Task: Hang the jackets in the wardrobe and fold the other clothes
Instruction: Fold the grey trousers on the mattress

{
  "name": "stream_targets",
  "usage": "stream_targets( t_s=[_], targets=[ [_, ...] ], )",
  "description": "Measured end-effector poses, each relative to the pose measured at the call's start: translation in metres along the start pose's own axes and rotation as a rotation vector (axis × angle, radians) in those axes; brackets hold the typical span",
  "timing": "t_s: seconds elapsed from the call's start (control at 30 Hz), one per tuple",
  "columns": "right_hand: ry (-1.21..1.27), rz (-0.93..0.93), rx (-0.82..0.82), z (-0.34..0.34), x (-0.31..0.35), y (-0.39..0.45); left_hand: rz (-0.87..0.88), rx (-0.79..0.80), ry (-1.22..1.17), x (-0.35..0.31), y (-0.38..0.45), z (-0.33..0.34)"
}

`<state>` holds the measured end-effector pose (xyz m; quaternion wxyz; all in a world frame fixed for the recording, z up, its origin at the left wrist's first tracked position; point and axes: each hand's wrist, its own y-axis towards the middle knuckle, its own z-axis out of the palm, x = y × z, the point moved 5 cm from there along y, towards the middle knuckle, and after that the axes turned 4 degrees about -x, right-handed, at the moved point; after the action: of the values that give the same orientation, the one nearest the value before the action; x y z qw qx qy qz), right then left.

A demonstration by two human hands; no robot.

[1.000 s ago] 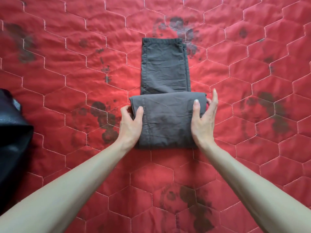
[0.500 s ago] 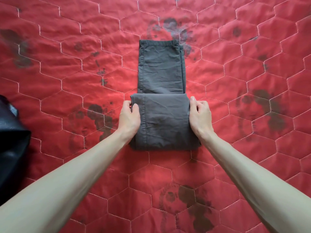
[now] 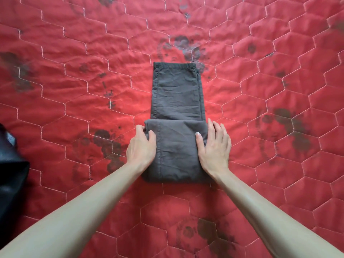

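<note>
Dark grey cotton trousers (image 3: 176, 116), partly folded, lie at the centre of the red hexagon-quilted bedspread (image 3: 260, 164). My left hand (image 3: 142, 148) pinches the folded section's left edge; my right hand (image 3: 214, 146) presses flat, fingers spread, against its right edge. A black garment (image 3: 11, 175) sits at the bedspread's left edge.

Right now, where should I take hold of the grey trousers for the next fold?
Grip the thick folded bundle at its two side edges, coming in from left and right, as the left hand and right hand sit. The flat single-layer part lies beyond.

Matt grey woven-cloth trousers (image 3: 176, 94) on stitched, faintly sheeny red quilt (image 3: 74, 90)
</note>
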<state>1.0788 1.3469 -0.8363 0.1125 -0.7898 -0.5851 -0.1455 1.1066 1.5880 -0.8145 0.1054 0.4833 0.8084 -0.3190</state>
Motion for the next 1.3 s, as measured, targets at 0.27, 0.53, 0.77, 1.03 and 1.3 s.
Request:
stream_targets(
  t_s=[0.27, 0.53, 0.77, 1.03, 1.3],
  targets=[
    [0.005, -0.496, 0.096, 0.0, 0.004, -0.012, 0.851, -0.026, 0.594, 0.01, -0.03, 0.019],
    [-0.06, -0.596, 0.194, -0.011, 0.0, -0.006, 0.916, 0.054, 0.697, 0.02, -0.033, 0.022],
    [-0.193, -0.945, 0.405, -0.018, -0.036, -0.037, 1.186, 0.058, 0.819, 0.041, -0.017, -0.004],
    [-0.167, -0.963, 0.377, -0.019, -0.035, -0.04, 1.216, 0.228, 0.784, 0.044, -0.009, -0.012],
    [0.198, -0.862, 0.295, -0.061, -0.031, -0.032, 1.166, 0.292, 0.624, 0.048, -0.035, -0.02]
  ],
)
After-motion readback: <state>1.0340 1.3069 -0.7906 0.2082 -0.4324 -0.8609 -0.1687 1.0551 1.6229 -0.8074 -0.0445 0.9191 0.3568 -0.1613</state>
